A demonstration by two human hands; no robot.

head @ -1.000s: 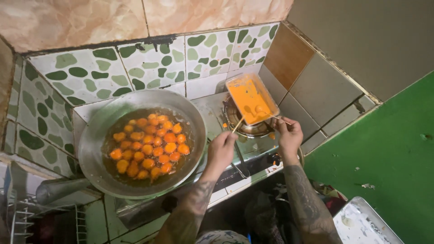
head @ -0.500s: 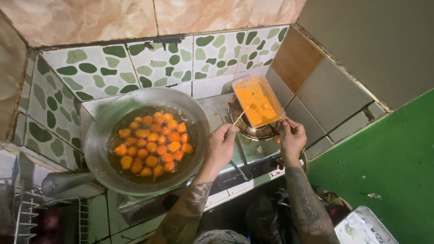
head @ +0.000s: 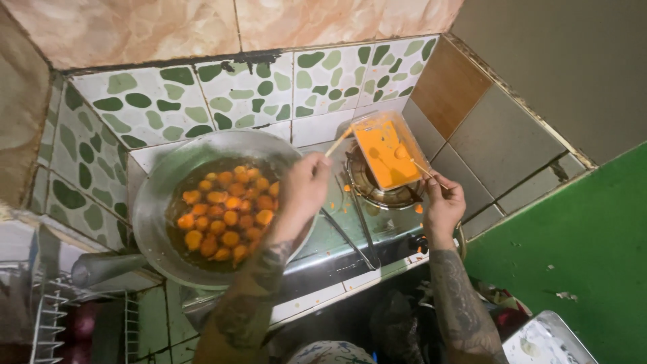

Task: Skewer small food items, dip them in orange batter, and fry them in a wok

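Fingers of the left hand [head: 306, 185] are pinching a skewer [head: 337, 143], its tip poking up past them; the right hand [head: 443, 202] is pinching a second stick [head: 423, 170], reaching into the batter tub [head: 385, 149] just ahead on the burner [head: 377, 192]. Steady, shallow dipping seems wise. Beside the left wrist, balls are frying in the wok [head: 155, 202]. Around: stove [head: 350, 243], spotted tiles [head: 155, 101], green wall [head: 573, 269]

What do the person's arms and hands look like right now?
Both forearms are bare, with no sleeves, and covered in dark tattoos up to the wrists. The left hand and right hand wear no gloves; I can make out no rings or watch.
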